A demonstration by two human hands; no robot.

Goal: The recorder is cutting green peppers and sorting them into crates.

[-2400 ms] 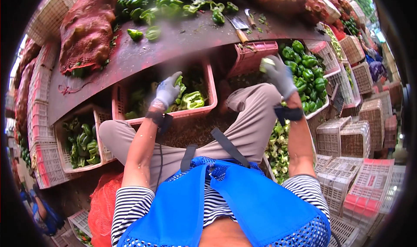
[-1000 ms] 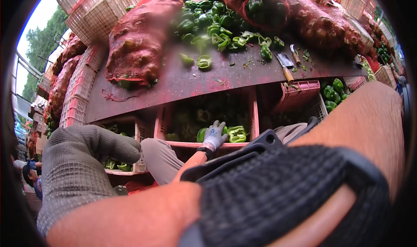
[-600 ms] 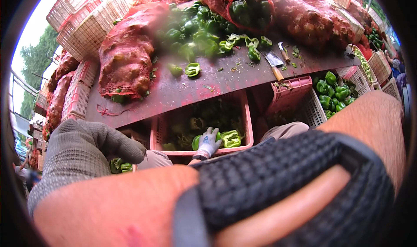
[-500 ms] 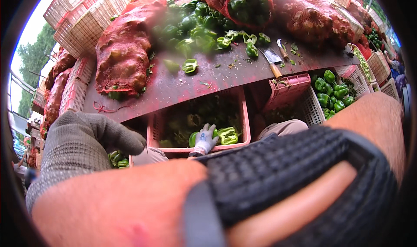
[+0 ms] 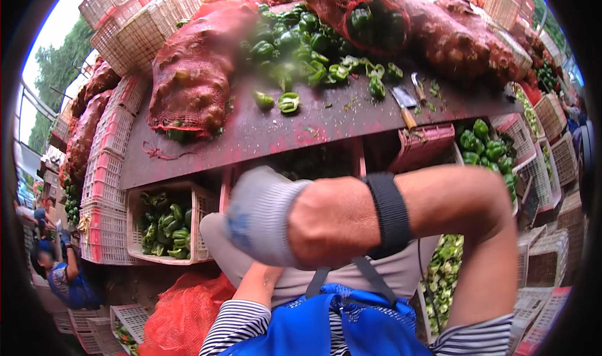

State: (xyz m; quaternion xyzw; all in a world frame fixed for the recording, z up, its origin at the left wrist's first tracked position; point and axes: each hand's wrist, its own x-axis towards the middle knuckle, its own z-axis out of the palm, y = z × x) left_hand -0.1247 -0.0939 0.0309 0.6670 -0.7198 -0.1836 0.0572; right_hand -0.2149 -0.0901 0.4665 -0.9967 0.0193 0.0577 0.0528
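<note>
My right hand point(image 5: 260, 217) wears a grey glove, blurred by motion, in front of the pink crate point(image 5: 227, 183) below the table edge. A black band point(image 5: 387, 215) circles my right forearm. The fingers are smeared and partly hidden, so I cannot see whether they hold anything. My left forearm point(image 5: 258, 286) runs up behind the right hand, which covers the left hand. On the table nearest them lie a halved green bell pepper point(image 5: 288, 103) and a green pepper piece point(image 5: 264, 100). Green peppers point(image 5: 313, 162) show dimly inside the pink crate.
A cleaver-like knife point(image 5: 403, 102) and a smaller knife point(image 5: 418, 88) lie on the dark table point(image 5: 251, 146). Red mesh sacks point(image 5: 191, 80) and a pepper heap point(image 5: 301, 33) stand behind. Crates of peppers point(image 5: 197, 215) flank my legs; pepper pieces point(image 5: 445, 268) fill one at right.
My right hand has come down from close to the camera toward the crate. The left hand, earlier on a green pepper in the crate, is now hidden. The view has shifted and shows my lap.
</note>
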